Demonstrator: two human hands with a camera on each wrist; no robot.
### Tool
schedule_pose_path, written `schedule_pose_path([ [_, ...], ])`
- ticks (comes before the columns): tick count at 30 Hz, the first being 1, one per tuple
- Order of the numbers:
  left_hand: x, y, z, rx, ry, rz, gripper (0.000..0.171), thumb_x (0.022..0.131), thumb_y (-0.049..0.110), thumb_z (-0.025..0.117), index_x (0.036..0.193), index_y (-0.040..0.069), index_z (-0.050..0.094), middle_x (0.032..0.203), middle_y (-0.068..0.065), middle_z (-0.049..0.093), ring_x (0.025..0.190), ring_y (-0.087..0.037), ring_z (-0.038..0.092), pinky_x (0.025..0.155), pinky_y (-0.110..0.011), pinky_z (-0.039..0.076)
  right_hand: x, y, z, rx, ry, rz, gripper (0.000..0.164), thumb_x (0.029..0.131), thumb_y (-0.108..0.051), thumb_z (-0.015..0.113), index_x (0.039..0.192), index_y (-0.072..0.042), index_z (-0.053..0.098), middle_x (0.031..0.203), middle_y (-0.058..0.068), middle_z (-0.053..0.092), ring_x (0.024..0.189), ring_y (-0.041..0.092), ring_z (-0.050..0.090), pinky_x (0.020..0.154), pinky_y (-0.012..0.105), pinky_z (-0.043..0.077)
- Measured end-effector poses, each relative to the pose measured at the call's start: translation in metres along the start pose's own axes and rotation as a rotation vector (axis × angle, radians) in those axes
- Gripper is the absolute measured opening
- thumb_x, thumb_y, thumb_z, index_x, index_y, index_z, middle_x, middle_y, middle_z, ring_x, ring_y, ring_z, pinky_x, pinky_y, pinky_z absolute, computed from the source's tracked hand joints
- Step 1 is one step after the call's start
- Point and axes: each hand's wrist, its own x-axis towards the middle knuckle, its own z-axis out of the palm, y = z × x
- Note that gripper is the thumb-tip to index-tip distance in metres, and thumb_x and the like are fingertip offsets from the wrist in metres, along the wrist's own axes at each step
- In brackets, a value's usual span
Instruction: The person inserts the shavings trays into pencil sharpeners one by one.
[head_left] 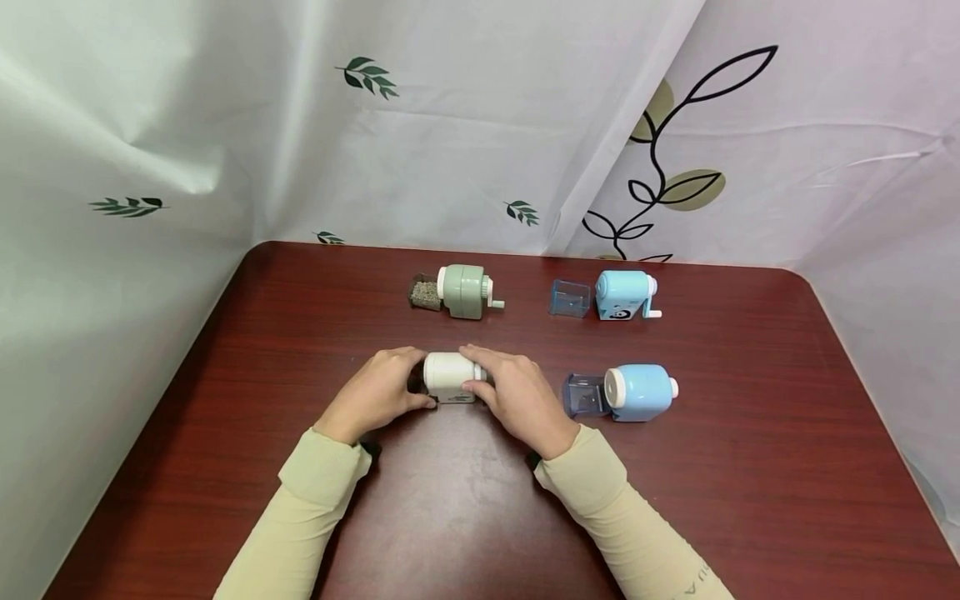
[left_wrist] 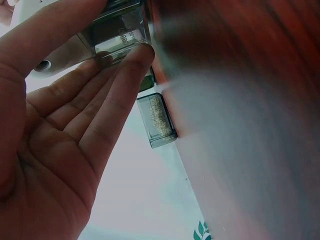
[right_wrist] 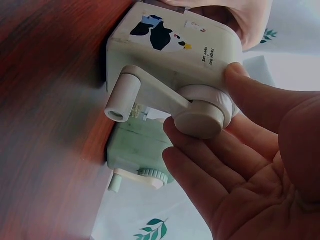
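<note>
A white crank pencil sharpener (head_left: 448,373) stands on the table between the two hands, a panda picture on its side in the right wrist view. My right hand (head_left: 522,398) grips its crank end, thumb on the near side and fingers behind the body. The crank arm (right_wrist: 157,90) slants down beside them. At the other end, my left hand (head_left: 377,392) pinches the sharpener's clear shavings drawer (left_wrist: 120,32) between thumb and fingers. That drawer sticks out from the body in the left wrist view; the hand mostly hides it in the head view.
Behind stands a green sharpener (head_left: 465,292) beside a drawer of shavings (head_left: 425,293). To its right are a light blue sharpener (head_left: 621,292) and a clear blue drawer (head_left: 570,298). Nearer on the right, another blue sharpener (head_left: 647,392) has its drawer (head_left: 585,395) alongside. Patterned curtains (head_left: 450,125) border the table.
</note>
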Motion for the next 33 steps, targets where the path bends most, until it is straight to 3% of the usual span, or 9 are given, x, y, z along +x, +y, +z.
schedule_pose_path([
  [11,0.0020,0.0002,0.0012,-0.002,0.005,0.005,0.059,0.070,0.020,0.094,0.116,-0.004,0.066,0.109,-0.013,0.071,0.095,-0.024,0.068,0.084,-0.041,0.055,0.0002,-0.0006,0.0002,-0.003,0.002,0.009,0.045,0.090,-0.019,0.076,0.132,-0.007,0.066,0.130,0.009,0.067,0.114,0.024,0.066,0.093,0.041,0.054],
  [21,0.0049,0.0010,0.0041,-0.026,0.027,0.034,0.055,0.067,0.018,0.095,0.111,0.001,0.068,0.103,-0.007,0.071,0.089,-0.021,0.067,0.080,-0.039,0.055,0.0008,0.0007,0.0013,-0.009,0.020,-0.012,0.043,0.089,-0.017,0.077,0.130,-0.006,0.067,0.128,0.010,0.068,0.112,0.024,0.067,0.091,0.042,0.055],
  [33,0.0061,0.0040,0.0038,-0.045,0.013,0.010,0.057,0.068,0.017,0.095,0.115,0.001,0.067,0.104,-0.007,0.071,0.089,-0.020,0.067,0.079,-0.039,0.055,0.0010,0.0007,0.0017,-0.007,0.019,-0.007,0.044,0.089,-0.017,0.077,0.130,-0.005,0.067,0.128,0.010,0.068,0.113,0.025,0.067,0.092,0.042,0.055],
])
